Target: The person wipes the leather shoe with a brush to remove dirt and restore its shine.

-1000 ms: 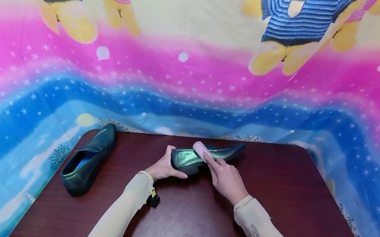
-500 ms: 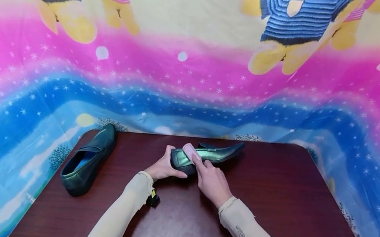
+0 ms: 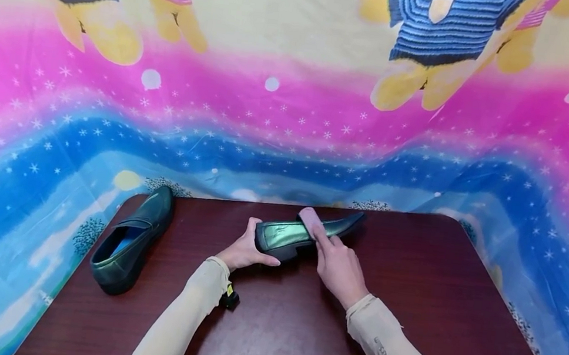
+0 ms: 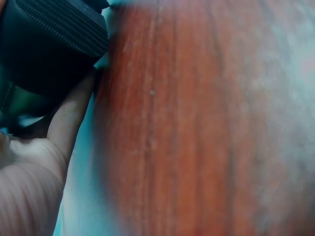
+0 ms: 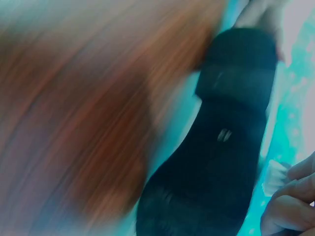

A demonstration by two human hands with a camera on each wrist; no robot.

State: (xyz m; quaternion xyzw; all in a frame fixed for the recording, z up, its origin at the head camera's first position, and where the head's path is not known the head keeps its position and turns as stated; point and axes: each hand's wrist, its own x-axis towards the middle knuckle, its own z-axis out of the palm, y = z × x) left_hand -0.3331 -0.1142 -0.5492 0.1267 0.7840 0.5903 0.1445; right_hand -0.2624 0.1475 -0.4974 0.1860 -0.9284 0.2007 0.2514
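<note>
A dark green leather loafer [image 3: 283,234] is tipped on its side near the table's back edge, toe to the right. Its heel sits in my left hand [image 3: 243,250], with the thumb along the lower side and the fingers behind. In the left wrist view the ridged heel [image 4: 54,34] rests against the thumb. My right hand [image 3: 341,268] pinches a flat pink oblong pad [image 3: 312,222], which lies across the upper side of the loafer around its middle. The right wrist view shows the loafer's black sole [image 5: 221,137], and a whitish end of the pad [image 5: 275,178] at the fingers.
A matching loafer [image 3: 134,242] stands upright at the table's left, its opening toward me. The dark red-brown table [image 3: 422,313] has a rounded back corner at right. A patterned cloth [image 3: 265,163] hangs right behind the table and along both sides.
My right hand slid the pink pad left toward the loafer's heel, then back right toward the toe. The left hand and the loafer kept their places.
</note>
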